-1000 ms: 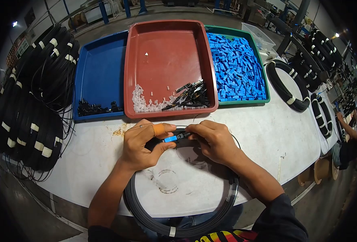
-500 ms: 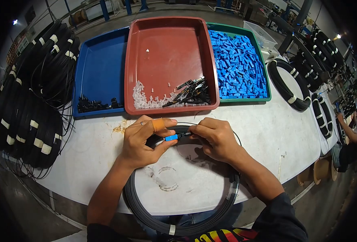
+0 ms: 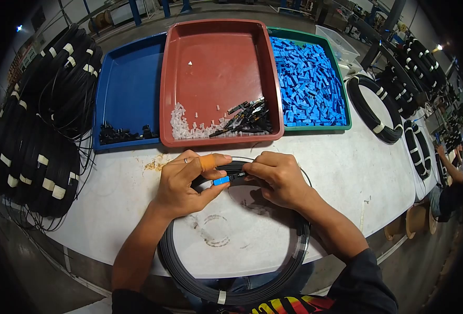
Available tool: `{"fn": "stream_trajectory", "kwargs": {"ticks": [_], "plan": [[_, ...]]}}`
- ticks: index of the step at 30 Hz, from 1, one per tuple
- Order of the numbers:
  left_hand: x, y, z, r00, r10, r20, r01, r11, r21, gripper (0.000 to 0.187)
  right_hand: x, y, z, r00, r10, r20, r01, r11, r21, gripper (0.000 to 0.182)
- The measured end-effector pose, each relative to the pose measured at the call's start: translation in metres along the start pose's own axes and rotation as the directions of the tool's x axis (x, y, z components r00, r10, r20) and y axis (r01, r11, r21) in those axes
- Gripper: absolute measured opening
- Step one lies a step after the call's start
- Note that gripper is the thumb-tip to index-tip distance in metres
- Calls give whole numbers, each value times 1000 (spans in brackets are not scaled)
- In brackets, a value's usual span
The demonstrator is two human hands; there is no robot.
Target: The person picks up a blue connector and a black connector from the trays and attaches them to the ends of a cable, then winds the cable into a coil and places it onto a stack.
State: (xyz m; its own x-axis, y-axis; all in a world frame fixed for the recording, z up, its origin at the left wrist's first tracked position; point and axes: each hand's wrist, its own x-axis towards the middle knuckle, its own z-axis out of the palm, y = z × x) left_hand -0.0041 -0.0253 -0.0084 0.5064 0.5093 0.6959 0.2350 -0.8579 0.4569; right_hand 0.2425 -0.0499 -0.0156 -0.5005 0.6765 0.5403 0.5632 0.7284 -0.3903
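Note:
My left hand (image 3: 182,180), with an orange wrap and a ring on its fingers, holds a blue fiber-optic connector (image 3: 221,181) between thumb and fingers. Its index finger reaches out above the connector. My right hand (image 3: 276,175) pinches the black connector boot (image 3: 238,176) at the end of a cable, in line with the blue part. Around and below both hands lies a coil of black cable (image 3: 171,256), tied with white tape and hanging over the near table edge.
A blue tray (image 3: 129,89) holds black parts. In the red tray (image 3: 218,57) are clear sleeves and dark connector pieces. The green tray (image 3: 348,112) is full of blue housings. Cable coils (image 3: 25,152) are stacked at left, another coil (image 3: 380,94) lies right. A person (image 3: 454,172) is at far right.
Both hands keep their grips, the blue connector and black boot staying in line. The blue connector tilts slightly, and the view shifts a little.

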Motion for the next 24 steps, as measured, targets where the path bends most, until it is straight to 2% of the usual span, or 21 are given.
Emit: {"fn": "stream_trajectory", "kwargs": {"ticks": [2, 4, 19, 24], "plan": [[0, 1, -1, 1000, -5, 10, 5, 1000, 5, 45, -1, 2, 1, 1000, -6, 5, 6, 1000, 2, 37], [0, 2, -1, 1000, -10, 20, 9, 1000, 9, 44, -2, 4, 3, 1000, 3, -1, -3, 1000, -18, 47], [-2, -3, 3, 997, -71, 42, 74, 995, -68, 53, 1, 2, 2, 1000, 15, 10, -15, 1000, 15, 43], [-1, -4, 4, 997, -74, 36, 77, 994, -80, 64, 0, 1, 2, 999, 30, 27, -30, 1000, -3, 43]]}}
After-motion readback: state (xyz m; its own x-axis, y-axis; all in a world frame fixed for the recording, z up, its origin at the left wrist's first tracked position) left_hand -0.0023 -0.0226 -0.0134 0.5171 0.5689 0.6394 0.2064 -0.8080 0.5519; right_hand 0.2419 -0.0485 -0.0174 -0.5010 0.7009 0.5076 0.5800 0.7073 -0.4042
